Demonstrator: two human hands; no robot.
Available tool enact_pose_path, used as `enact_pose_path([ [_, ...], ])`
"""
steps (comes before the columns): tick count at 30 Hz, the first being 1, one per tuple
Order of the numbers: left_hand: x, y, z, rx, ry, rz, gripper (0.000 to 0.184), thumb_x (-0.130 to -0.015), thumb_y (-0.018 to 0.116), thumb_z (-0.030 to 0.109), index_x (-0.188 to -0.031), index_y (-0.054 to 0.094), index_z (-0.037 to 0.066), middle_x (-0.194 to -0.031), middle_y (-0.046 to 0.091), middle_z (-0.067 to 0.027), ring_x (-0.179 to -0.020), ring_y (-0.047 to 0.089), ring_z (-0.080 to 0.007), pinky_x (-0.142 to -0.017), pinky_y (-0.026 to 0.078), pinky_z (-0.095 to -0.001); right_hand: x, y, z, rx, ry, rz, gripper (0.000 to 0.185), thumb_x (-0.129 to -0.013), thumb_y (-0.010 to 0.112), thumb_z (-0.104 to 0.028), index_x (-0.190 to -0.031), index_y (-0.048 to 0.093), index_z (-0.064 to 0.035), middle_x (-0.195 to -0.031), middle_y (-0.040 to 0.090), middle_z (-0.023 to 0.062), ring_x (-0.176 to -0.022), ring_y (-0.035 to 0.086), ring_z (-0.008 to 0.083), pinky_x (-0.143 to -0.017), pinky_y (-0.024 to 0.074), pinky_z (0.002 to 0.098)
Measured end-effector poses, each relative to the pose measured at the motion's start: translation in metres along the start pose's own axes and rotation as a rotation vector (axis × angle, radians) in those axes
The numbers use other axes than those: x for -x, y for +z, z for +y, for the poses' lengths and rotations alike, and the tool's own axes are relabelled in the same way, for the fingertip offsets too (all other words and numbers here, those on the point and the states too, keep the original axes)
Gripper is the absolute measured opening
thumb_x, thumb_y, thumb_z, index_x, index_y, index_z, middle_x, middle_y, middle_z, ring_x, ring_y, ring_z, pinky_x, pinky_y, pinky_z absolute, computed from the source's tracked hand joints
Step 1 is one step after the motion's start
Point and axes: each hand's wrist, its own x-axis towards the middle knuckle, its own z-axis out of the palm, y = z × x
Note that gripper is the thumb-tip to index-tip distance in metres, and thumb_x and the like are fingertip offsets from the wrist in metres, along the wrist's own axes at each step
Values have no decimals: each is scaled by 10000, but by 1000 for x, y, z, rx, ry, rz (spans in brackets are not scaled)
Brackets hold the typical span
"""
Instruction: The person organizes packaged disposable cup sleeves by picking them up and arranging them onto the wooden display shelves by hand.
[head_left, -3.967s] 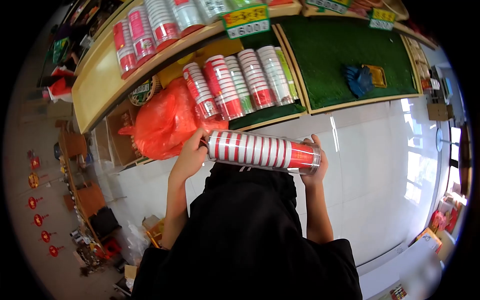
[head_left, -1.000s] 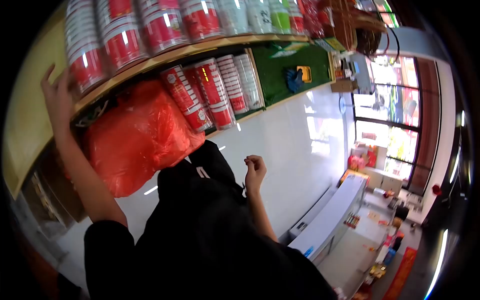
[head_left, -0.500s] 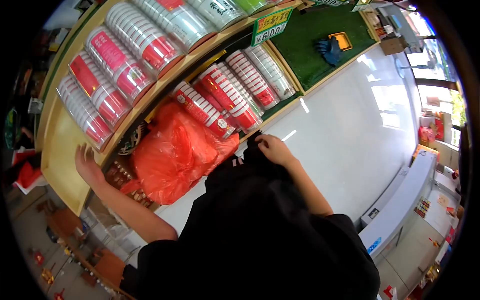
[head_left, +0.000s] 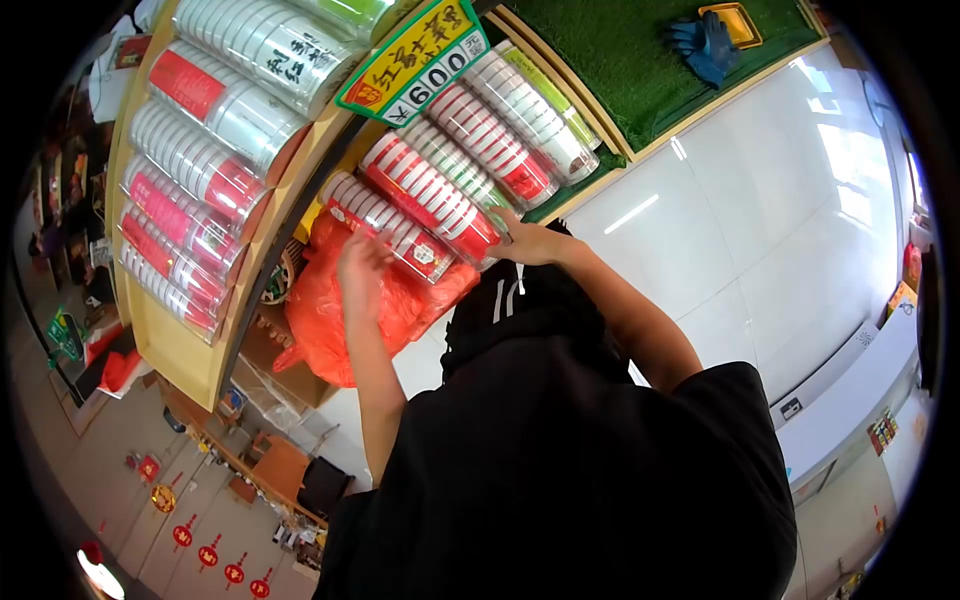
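My left hand is slightly blurred, its fingers apart, just in front of a red-and-white cup stack in a clear sleeve. Below it bulges a red plastic bag. My right hand touches the lower end of the neighbouring red cup stack, thumb and fingers spread around that end. More stacks lean beside it, one with green stripes and one red and white. Whether the left fingertips touch the sleeve cannot be made out.
A yellow and green price sign hangs over the lower shelf. Several sleeved cup stacks lean on the upper shelf at the left. Blue gloves and a yellow tray lie on green matting. A white counter stands right.
My left hand has come from the upper shelf's edge to the lower cup stacks. My right hand has moved from beside my body onto a stack's end. The view has shifted.
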Motion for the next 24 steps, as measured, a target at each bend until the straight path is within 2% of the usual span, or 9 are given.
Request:
enact_pose_path([
  [2, -3, 20, -17, -161, -111, -99, 478, -938, 509, 169, -1358, 369, -10, -1101, 631, -172, -885, 645, -216, -762, 521, -317, -1, -4, 3, -88, -3, -106, 1022, -852, 651, -493, -1524, 38, -26, -1336, 504, 313, -1249, 511, 390, -1076, 371, 392],
  [6, -1, 51, -36, -371, -144, -158, 649, -931, 536, 213, -1452, 223, -14, -1159, 599, -174, -912, 662, -229, -764, 533, -343, -26, 27, 30, -90, -161, 66, 1016, -854, 692, -408, -1507, 34, 8, -1294, 531, 302, -1137, 600, 348, -1011, 437, 390],
  [8, 0, 63, -38, -506, -154, -149, 751, -910, 582, 230, -1479, 157, -13, -1196, 575, -195, -929, 657, -230, -741, 541, -355, -16, 20, 1, -14, -34, 55, 1058, -828, 697, -465, -1493, 51, 45, -1393, 431, 324, -1248, 514, 382, -1059, 394, 405],
  [11, 3, 62, -47, -574, 57, -137, 777, -899, 606, 217, -1485, 140, 5, -1166, 598, -192, -941, 657, -264, -769, 540, -349, -7, 14, -28, 111, 22, 1, 1068, -813, 692, -506, -1476, 80, 65, -1399, 416, 337, -1278, 474, 415, -1062, 391, 408],
  [12, -4, 49, -53, -656, 181, -155, 772, -901, 608, 262, -1491, 178, 12, -1213, 585, -201, -1075, 612, -290, -882, 506, -363, -4, 11, -36, 109, -3, -29, 1050, -815, 686, -514, -1474, 103, 59, -1389, 428, 336, -1267, 486, 412, -1057, 394, 406],
  [16, 36, 46, 1, -931, 217, -65, 650, -920, 583, 320, -1430, 348, -7, -1260, 572, -161, -1134, 576, -276, -951, 461, -358, 39, -12, -93, 38, -182, -152, 969, -830, 661, -530, -1439, 200, 67, -1314, 494, 322, -1183, 556, 391, -1011, 430, 393],
  [19, 29, 8, 9, -709, 114, -124, 609, -930, 573, 313, -1423, 370, 21, -1241, 580, -136, -1108, 583, -243, -948, 459, -338, 51, 10, -105, 31, -276, -206, 902, -853, 642, -500, -1402, 232, 86, -1233, 553, 316, -1137, 585, 393, -958, 461, 391],
  [21, 30, -4, 15, -556, 28, -160, 591, -935, 573, 328, -1416, 387, 40, -1233, 578, -123, -1098, 581, -222, -950, 455, -328, 56, 26, -109, 12, -318, -204, 916, -879, 618, -457, -1425, 163, 122, -1232, 543, 343, -1109, 591, 404, -950, 464, 398],
  [24, 49, -10, 19, -288, -95, -218, 581, -941, 575, 366, -1410, 405, 68, -1230, 566, -102, -1094, 571, -191, -950, 451, -318, 74, 49, -119, 190, -422, -58, 957, -903, 591, -370, -1455, 3, 146, -1329, 409, 413, -1065, 596, 433, -958, 459, 428],
])
